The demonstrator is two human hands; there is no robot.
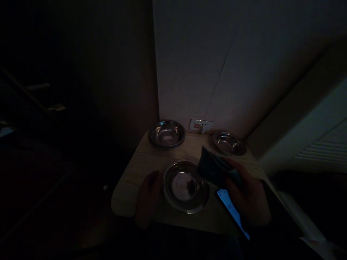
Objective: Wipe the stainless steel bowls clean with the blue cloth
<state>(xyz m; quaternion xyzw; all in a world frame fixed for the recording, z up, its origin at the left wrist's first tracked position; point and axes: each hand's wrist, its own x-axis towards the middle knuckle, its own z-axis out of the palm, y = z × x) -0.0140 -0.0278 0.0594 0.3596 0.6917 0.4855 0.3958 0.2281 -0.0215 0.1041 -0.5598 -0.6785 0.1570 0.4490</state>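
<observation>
A shallow, shiny metal bowl (202, 206) sits near the front of the small wooden table. My left hand (148, 198) is at its left rim with the fingers partly curled. Darkness hides whether they grip the rim or only rest beside it. Above and right of the bowl, my right hand (248, 195) is closed around a dark, folded cloth (213, 168), held off the table. Under that hand lies a phone (230, 207) with a lit, bluish screen, partly covered by the hand.
At the back left of the wooden table (130, 180) stand stacked metal bowls (166, 134), the top one with a pale label. Another metal bowl (230, 143) is at the back right. A wall socket (200, 125) with a plug is behind. The room is very dark.
</observation>
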